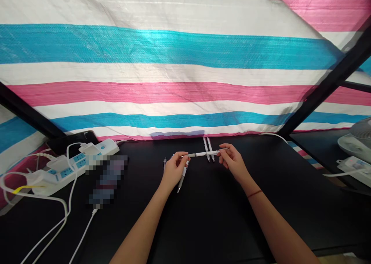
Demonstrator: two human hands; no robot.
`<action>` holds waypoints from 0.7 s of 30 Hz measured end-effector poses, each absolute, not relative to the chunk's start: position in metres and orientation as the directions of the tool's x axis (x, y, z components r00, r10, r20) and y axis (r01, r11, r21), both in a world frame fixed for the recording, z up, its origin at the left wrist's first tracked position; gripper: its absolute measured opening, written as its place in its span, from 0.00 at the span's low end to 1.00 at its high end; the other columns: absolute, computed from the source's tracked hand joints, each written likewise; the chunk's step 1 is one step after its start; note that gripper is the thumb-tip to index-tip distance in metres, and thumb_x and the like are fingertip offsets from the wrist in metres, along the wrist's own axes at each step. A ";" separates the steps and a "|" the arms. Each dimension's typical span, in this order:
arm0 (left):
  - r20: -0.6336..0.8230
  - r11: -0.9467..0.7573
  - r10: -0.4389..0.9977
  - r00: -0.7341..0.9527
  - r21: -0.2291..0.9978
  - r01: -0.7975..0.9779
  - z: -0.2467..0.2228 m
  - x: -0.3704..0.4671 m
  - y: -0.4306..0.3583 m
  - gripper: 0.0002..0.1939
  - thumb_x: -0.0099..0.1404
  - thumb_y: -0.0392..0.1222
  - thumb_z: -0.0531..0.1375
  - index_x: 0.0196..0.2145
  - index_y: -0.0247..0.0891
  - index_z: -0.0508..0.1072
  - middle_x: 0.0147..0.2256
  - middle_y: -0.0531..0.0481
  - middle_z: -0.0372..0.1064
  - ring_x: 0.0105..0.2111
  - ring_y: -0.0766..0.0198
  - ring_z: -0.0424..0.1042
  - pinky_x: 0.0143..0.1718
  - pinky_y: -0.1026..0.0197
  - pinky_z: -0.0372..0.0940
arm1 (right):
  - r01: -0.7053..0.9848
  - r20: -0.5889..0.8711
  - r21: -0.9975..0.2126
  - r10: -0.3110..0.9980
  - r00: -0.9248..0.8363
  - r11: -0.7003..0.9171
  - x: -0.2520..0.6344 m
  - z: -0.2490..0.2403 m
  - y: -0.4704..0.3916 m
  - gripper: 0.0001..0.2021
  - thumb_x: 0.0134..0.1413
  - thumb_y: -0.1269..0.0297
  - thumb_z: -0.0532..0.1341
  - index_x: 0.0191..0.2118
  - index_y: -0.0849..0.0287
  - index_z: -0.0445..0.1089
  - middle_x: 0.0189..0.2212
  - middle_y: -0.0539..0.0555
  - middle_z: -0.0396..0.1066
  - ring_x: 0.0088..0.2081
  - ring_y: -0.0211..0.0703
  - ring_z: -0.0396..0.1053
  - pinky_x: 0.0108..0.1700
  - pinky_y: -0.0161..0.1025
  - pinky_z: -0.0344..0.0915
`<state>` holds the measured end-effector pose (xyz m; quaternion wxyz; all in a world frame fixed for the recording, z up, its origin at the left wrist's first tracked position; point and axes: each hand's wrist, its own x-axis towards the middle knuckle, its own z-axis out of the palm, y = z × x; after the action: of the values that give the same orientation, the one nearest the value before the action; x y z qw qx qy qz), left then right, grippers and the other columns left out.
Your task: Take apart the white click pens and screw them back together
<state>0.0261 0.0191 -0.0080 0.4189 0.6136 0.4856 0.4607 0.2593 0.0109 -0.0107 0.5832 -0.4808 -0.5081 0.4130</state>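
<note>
Between my two hands a white pen (199, 154) with a grey grip is held level above the desk. My left hand (175, 169) pinches its grey end, and my right hand (231, 160) pinches the other end. Behind it, two white pens (209, 145) lie side by side, pointing away from me, partly covered by the held pen. Another pen (182, 179) with a grey grip lies slanted just right of my left hand, its upper part hidden. A darker pen (165, 164) shows partly at the left of that hand.
On the left of the black desk (214, 217) lie a white power strip (72, 171) with plugs and cables, a pixelated phone (108, 183) on a charging cable, and a dark device (72, 141). A striped sheet (185, 74) hangs behind. At the far right stands a fan (358, 140).
</note>
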 end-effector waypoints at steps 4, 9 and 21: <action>0.153 -0.170 0.983 0.096 0.964 0.205 -0.009 0.027 0.019 0.16 0.61 0.51 0.57 0.41 0.38 0.72 0.32 0.49 0.75 0.28 0.64 0.71 0.32 0.62 0.65 | 0.087 0.204 -0.977 0.974 0.096 0.196 0.263 -0.014 0.012 0.16 0.50 0.52 0.62 0.39 0.58 0.66 0.27 0.51 0.68 0.22 0.35 0.63 0.17 0.31 0.53; 0.151 -0.172 0.982 0.111 0.962 0.213 -0.008 0.027 0.019 0.16 0.61 0.51 0.57 0.41 0.38 0.71 0.32 0.48 0.75 0.28 0.64 0.71 0.32 0.62 0.65 | 0.185 0.222 -0.962 0.971 0.091 0.202 0.264 -0.012 0.011 0.16 0.55 0.49 0.57 0.28 0.59 0.66 0.21 0.49 0.64 0.21 0.36 0.61 0.20 0.33 0.56; 0.132 -0.151 0.986 0.103 0.968 0.202 -0.008 0.028 0.020 0.17 0.60 0.52 0.57 0.41 0.38 0.71 0.31 0.49 0.74 0.27 0.63 0.70 0.32 0.62 0.63 | 0.081 0.224 -0.973 0.972 0.070 0.218 0.262 -0.016 0.012 0.15 0.52 0.52 0.61 0.40 0.58 0.65 0.27 0.51 0.68 0.23 0.37 0.64 0.18 0.31 0.54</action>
<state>0.0281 0.0197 -0.0081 0.4293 0.6060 0.4902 0.4563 0.2618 0.0118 -0.0155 0.5533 -0.4783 -0.5504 0.4027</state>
